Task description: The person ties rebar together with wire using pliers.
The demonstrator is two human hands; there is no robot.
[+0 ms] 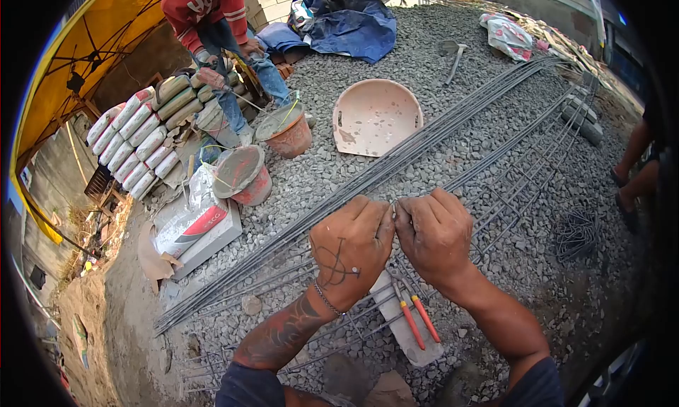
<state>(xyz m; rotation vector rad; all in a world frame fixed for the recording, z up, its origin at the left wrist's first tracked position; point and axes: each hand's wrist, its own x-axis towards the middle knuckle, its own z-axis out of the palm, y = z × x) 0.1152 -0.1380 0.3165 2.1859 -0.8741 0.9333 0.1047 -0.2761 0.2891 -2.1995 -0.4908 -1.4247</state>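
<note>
the left hand (346, 248) and the right hand (440, 230) meet knuckle to knuckle above the grey crushed stone (311, 170). the fingers of both are curled closed, thumbs and forefingers pinched together at the meeting point; whether a thin wire is caught between the tips is too small to tell.

the long bundle of thin grey steel bars (481, 99) runs diagonally just beyond the hands, while the loosely spaced lattice of thin steel bars lies on the stone under and beside them. below the wrists, the pincers with red-orange handles (411, 325) lie untouched on the narrow pale grey slab (393, 325), handles toward the body. the dark heap of bent wire (576, 236) sits off to the right.

for good close work here, it seems best to keep both pinches firm and level, wrists steady and elbows low, and let the fingertips make small, even movements. sharp steel ends could prick bare skin, so a light touch near them looks wise.
</note>
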